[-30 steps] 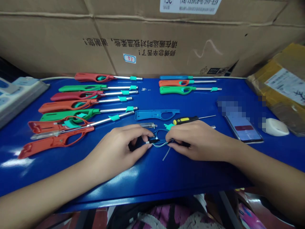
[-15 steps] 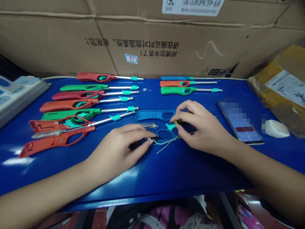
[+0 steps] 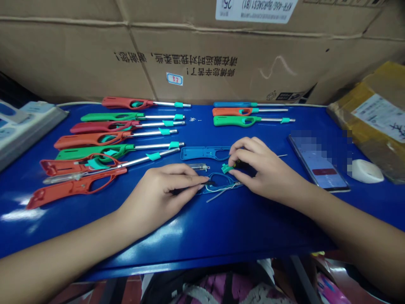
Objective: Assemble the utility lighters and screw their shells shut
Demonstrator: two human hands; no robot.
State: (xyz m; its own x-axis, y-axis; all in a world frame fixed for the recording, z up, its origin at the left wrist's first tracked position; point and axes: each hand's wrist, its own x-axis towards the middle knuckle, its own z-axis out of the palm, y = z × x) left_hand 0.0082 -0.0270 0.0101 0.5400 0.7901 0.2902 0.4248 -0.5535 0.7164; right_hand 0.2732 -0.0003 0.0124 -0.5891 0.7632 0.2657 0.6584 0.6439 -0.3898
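Note:
My left hand (image 3: 172,183) is closed, thumb and fingertips pinching a small black igniter piece (image 3: 210,183) at the lower blue lighter shell half (image 3: 232,178). Thin white wires (image 3: 221,188) run along that half. My right hand (image 3: 253,164) pinches a green trigger (image 3: 225,169) just above the shell's finger loop. A dark screwdriver handle (image 3: 239,164) is partly hidden in the same hand, its thin shaft (image 3: 282,155) sticking out behind. Beyond lie the other blue shell half (image 3: 198,153) and a clear fuel tank (image 3: 200,167), partly covered by my left fingers.
Several assembled lighters (image 3: 95,138) lie in a column at left, with an opened red lighter (image 3: 63,188) nearest. Three more lighters (image 3: 232,121) sit at the back. On the right are a phone (image 3: 319,162), a white mouse-like object (image 3: 367,171) and a taped parcel (image 3: 357,95). A cardboard box (image 3: 190,42) stands behind.
My right fingers have shifted onto the green trigger, which has tilted; the screwdriver now sits deeper in that hand. My left fingertips have moved slightly right with the black piece.

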